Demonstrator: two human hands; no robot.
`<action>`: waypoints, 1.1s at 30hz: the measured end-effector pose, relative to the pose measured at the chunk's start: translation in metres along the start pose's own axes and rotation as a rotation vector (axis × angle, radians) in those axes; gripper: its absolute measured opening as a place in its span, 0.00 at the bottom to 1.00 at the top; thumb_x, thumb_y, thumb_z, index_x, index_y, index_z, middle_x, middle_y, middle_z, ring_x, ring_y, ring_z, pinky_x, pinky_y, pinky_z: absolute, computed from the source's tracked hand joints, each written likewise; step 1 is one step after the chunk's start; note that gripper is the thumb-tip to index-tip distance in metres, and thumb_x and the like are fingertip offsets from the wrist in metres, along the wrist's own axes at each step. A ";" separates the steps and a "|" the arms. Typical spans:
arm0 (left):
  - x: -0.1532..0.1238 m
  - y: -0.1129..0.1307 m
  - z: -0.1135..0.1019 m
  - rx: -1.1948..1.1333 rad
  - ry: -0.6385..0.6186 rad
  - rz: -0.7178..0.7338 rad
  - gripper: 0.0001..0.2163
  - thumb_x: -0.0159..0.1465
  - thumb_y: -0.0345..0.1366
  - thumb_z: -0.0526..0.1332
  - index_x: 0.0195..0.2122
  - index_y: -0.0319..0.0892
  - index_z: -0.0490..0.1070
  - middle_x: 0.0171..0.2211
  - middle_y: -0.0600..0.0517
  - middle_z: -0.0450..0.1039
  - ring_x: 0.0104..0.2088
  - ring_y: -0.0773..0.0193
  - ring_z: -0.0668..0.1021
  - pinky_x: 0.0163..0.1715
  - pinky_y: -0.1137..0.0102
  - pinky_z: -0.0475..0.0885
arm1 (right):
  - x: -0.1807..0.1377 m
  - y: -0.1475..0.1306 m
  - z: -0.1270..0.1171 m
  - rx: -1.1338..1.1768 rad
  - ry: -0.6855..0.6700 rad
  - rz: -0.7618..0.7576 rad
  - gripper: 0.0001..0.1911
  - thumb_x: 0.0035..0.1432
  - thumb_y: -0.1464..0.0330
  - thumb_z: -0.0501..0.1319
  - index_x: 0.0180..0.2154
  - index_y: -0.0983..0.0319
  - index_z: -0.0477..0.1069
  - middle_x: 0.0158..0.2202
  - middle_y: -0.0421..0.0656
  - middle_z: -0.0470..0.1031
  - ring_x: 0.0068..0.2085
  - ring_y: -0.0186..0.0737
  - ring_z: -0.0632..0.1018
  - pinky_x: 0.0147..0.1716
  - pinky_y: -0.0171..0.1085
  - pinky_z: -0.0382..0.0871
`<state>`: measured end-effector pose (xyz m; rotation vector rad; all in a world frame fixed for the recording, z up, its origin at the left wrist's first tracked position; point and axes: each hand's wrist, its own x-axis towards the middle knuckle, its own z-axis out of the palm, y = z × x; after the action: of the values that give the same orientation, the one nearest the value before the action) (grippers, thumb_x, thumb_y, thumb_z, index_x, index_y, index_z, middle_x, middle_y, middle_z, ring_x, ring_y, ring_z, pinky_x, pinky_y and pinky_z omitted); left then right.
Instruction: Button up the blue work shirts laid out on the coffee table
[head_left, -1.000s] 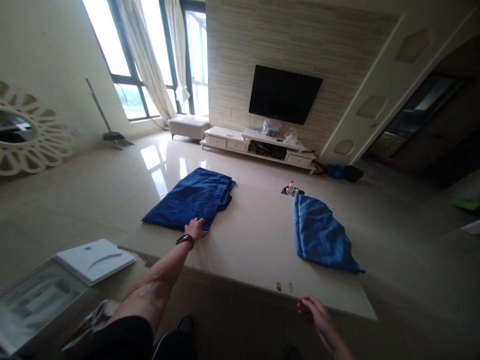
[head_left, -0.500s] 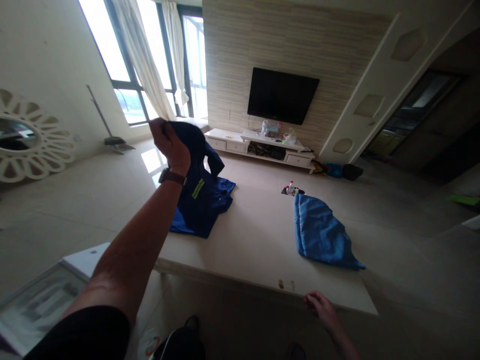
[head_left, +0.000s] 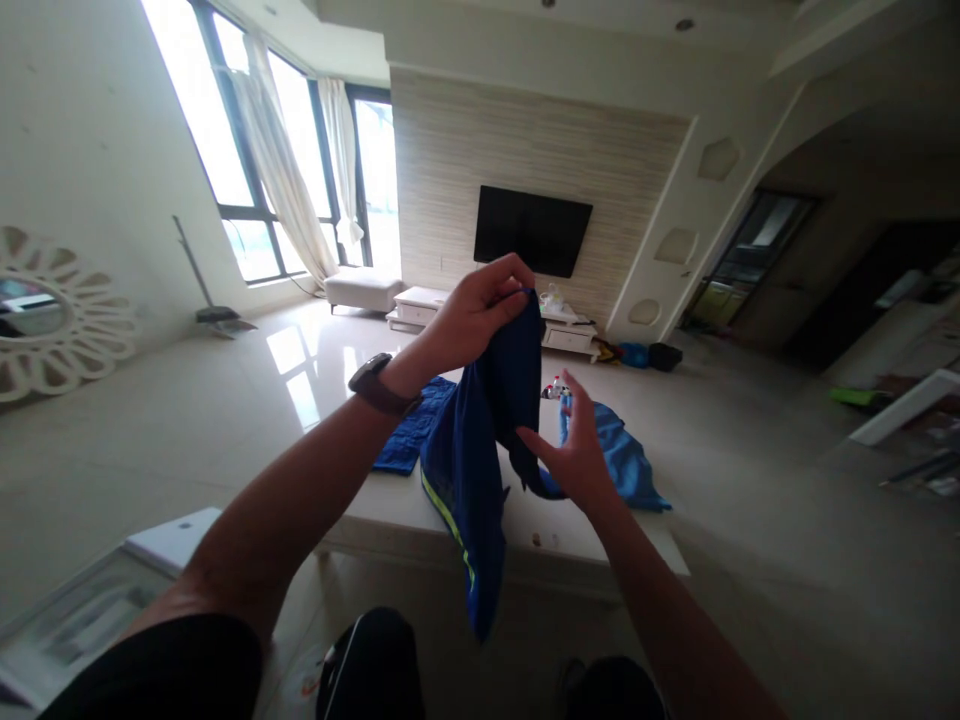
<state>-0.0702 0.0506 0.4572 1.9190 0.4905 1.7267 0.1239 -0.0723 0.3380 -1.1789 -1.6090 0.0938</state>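
Head view: left hand (head_left: 480,315) pinching top edge of dark blue garment (head_left: 469,465), thumb against fingers. Garment hangs from that grip above worktop (head_left: 397,508), lower tip dropping in front of near edge; yellow-green reflective strip runs down its side. Right hand (head_left: 577,460) spread, thumb apart from fingers, thumb tip at garment's right edge; contact there can't be told. More dark blue fabric (head_left: 412,430) flat on worktop, behind and left. Lighter blue cloth (head_left: 630,465) on worktop at right, beyond right hand. Smartwatch (head_left: 375,380) on left wrist.
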 end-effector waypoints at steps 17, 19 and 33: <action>-0.255 0.098 0.043 0.054 -0.445 -0.707 0.30 0.59 0.50 0.70 0.60 0.47 0.65 0.51 0.45 0.76 0.50 0.51 0.79 0.52 0.59 0.74 | 0.008 -0.038 -0.034 0.847 0.322 0.642 0.09 0.56 0.63 0.67 0.33 0.59 0.70 0.25 0.35 0.77 0.28 0.36 0.80 0.29 0.34 0.78; -0.289 0.093 0.058 0.135 -0.408 -0.757 0.47 0.53 0.48 0.74 0.70 0.43 0.52 0.62 0.40 0.69 0.60 0.47 0.74 0.59 0.57 0.70 | 0.006 -0.047 -0.039 0.890 0.402 0.632 0.08 0.55 0.66 0.67 0.34 0.60 0.69 0.26 0.34 0.77 0.28 0.35 0.80 0.29 0.34 0.79; -0.250 0.046 -0.004 0.850 -0.272 -0.459 0.14 0.69 0.32 0.53 0.48 0.47 0.77 0.41 0.48 0.82 0.41 0.57 0.82 0.40 0.68 0.70 | -0.108 0.018 -0.164 0.628 0.763 0.612 0.19 0.43 0.67 0.70 0.35 0.58 0.63 0.31 0.35 0.76 0.30 0.36 0.80 0.28 0.35 0.79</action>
<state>-0.1085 -0.1300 0.2831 2.2663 1.5955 0.9937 0.2536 -0.2197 0.3200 -0.9841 -0.4577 0.4482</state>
